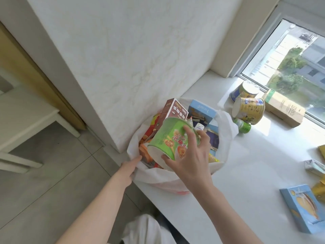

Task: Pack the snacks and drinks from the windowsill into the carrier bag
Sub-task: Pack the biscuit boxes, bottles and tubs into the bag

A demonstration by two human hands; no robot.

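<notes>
Gripping a green noodle cup [168,138] with the right hand [189,155], fingers curled over its side and thumb at its base, tilted above the open mouth of a white carrier bag [158,178] at the left front corner of the windowsill [246,164]. Seemingly pinching the bag's near-left rim with the left hand [130,166], thumb along the plastic, remaining fingers hidden behind it.

Already inside the bag: a red-brown box [175,110] standing upright at the far side, a pale blue box [202,110] beside it, orange and red packets [146,152] under the cup.

Left out on the windowsill: two yellow-and-blue cups [248,110] lying on their sides near the window [290,67], one just behind the other; a small green bottle [243,125] just beside the bag's right side; a brown cardboard box [283,108] along the window frame; a blue box [302,208] flat near the front edge on the right; yellow packets [321,150] and a pale carton [314,167] cut off at the right edge.
</notes>
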